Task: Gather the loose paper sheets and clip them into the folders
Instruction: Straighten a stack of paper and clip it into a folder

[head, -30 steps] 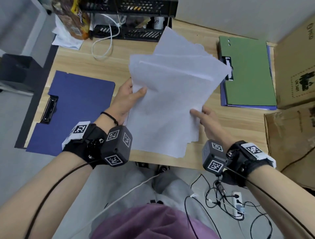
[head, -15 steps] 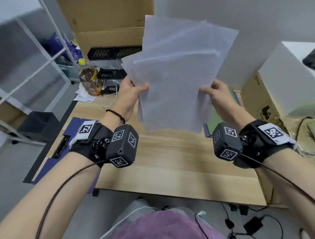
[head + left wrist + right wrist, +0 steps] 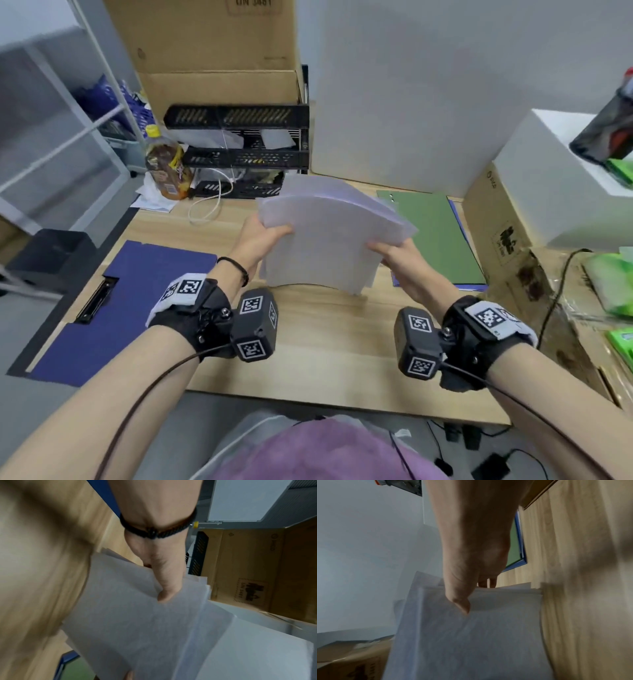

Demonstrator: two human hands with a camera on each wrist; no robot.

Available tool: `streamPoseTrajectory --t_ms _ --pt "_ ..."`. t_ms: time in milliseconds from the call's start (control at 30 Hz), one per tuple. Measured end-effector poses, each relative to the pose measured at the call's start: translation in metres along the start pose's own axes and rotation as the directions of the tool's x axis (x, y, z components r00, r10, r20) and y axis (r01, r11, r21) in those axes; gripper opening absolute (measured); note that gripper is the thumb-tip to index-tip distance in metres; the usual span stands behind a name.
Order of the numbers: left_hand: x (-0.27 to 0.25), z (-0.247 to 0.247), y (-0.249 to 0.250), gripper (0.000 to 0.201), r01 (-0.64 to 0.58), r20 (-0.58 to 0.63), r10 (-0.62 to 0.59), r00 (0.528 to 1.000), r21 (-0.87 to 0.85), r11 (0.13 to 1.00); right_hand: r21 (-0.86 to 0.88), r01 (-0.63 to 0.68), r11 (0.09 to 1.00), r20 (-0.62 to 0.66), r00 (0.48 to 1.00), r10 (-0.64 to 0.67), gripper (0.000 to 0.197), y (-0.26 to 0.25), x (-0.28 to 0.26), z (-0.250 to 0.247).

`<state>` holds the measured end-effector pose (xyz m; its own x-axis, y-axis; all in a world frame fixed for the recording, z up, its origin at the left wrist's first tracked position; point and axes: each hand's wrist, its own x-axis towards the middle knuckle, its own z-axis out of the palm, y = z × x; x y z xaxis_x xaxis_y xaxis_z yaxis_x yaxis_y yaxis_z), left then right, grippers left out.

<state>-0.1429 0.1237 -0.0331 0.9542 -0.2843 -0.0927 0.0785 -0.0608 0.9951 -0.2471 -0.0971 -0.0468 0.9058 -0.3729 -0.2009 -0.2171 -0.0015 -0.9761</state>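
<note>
A stack of white paper sheets stands on its lower edge on the wooden desk, bowed and leaning away from me. My left hand pinches its left edge, thumb on the near face. My right hand pinches the right edge, thumb on the paper. A dark blue folder lies open at the left, its black clip at its left edge. A green folder lies at the right on a blue one, partly hidden by the sheets.
Black stacked trays, a bottle and a white cable stand at the desk's back left. Cardboard boxes and a white box line the right side. Cables lie on the floor under the desk.
The sheets were lifted from flat on the desk to upright in the air, then came down onto their lower edge on the desk. Both hands have kept hold of the sides.
</note>
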Motion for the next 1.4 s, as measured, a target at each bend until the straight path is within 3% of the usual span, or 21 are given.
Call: streamPoseTrajectory --t_ms 100,233,467,600,700,867,1000,1100,1167,1300,1400 --pt "0.010 0.004 0.029 0.035 -0.063 -0.017 0.062 0.998 -0.035 0.997 -0.001 0.102 0.995 0.007 0.995 -0.102 0.034 -0.034 0.013 -0.001" --pt "0.014 -0.004 0.051 0.033 -0.130 -0.044 0.127 0.991 -0.077 0.989 0.065 0.158 0.985 0.102 0.981 -0.164 0.039 -0.061 0.018 -0.007" --pt "0.011 -0.023 -0.009 0.042 0.091 0.058 -0.098 0.994 0.117 0.989 -0.005 -0.014 1.000 0.272 0.962 0.014 0.043 -0.011 0.012 -0.007" --pt "0.018 -0.012 -0.011 0.032 0.175 0.056 -0.185 0.981 0.151 0.973 0.041 -0.012 0.999 0.244 0.970 0.002 0.045 -0.007 0.021 0.011" --pt "0.020 -0.011 0.005 0.035 0.099 -0.018 -0.098 0.995 0.072 0.992 0.086 0.062 0.994 0.201 0.977 -0.078 0.052 -0.015 0.027 0.013" --pt "0.021 -0.006 0.032 0.036 -0.015 0.047 0.018 0.999 -0.061 0.998 0.121 0.118 0.986 0.132 0.982 -0.134 0.060 -0.033 0.032 -0.001" --pt "0.014 0.000 0.003 0.046 0.091 0.106 -0.091 0.990 0.006 0.996 0.099 0.012 0.995 0.157 0.987 -0.027 0.046 -0.004 0.023 -0.010" --pt "0.003 0.004 -0.022 0.040 0.192 0.185 -0.216 0.959 0.142 0.971 -0.045 -0.133 0.990 0.263 0.955 0.141 0.052 0.039 0.013 -0.020" --pt "0.004 0.008 -0.024 0.040 0.191 0.199 -0.224 0.954 0.172 0.966 -0.061 -0.175 0.983 0.263 0.947 0.185 0.055 0.052 0.010 -0.021" --pt "0.015 0.021 0.002 0.034 0.141 0.072 -0.147 0.987 0.080 0.987 0.038 -0.056 0.998 0.128 0.990 0.050 0.037 0.023 0.020 -0.012" --pt "0.025 0.025 0.035 0.036 0.045 0.048 -0.046 0.998 0.020 0.999 0.133 0.050 0.990 0.058 0.997 -0.058 0.023 -0.018 0.030 -0.011"
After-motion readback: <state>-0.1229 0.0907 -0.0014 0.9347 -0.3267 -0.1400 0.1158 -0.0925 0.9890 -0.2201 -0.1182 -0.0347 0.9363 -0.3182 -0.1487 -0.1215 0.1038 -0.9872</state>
